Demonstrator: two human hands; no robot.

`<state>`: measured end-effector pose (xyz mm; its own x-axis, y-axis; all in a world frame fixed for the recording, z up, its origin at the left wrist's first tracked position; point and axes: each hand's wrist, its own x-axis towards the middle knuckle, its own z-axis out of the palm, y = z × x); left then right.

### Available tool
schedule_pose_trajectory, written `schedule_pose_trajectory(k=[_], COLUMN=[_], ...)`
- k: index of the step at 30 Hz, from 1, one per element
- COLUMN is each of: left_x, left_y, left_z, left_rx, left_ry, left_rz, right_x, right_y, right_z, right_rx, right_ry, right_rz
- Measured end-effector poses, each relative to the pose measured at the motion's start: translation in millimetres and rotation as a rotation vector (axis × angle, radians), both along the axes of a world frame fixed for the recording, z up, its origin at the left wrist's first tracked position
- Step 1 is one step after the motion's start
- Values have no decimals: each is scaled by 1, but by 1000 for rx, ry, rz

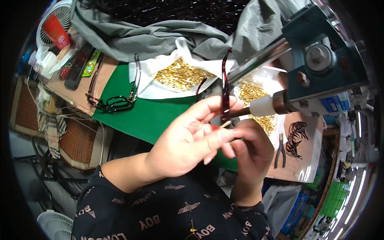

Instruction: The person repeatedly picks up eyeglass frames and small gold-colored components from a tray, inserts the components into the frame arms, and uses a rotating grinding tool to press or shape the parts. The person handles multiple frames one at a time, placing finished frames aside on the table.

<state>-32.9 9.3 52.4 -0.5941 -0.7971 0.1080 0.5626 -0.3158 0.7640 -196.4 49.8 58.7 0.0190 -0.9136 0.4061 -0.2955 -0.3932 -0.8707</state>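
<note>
A pair of dark tortoiseshell eyeglasses is held in front of me, its temple arms pointing up and away. My left hand closes its thumb and fingers on them. My right hand is also closed, its fingertips meeting the left ones at the glasses. Between the fingertips shows a small gold-coloured piece. Most of the front of the glasses is hidden by my fingers. Just beyond my fingers, the brown tip of a machine spindle reaches in from the right.
Other dark glasses lie on the green mat. Small gold parts are heaped on white sheets, left and right. Pliers and a dark bunch of temple arms lie at right. The teal machine overhangs the table. Grey cloth runs behind.
</note>
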Motion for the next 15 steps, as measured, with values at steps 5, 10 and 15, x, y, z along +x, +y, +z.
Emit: schedule_pose_trajectory(k=[5,10,15], left_x=[-32,-62,-80], left_y=[-2,-10,-9], left_z=[13,19,15], left_rx=[102,42,-3], left_ry=[106,89,135], left_rz=[-110,-29,83], right_x=[-25,-48,-87], right_y=[8,-3,-19], right_z=[8,9,62], right_rx=[31,36,-611], right_ry=[-216,-364,104], right_rz=[-123,-197,-540])
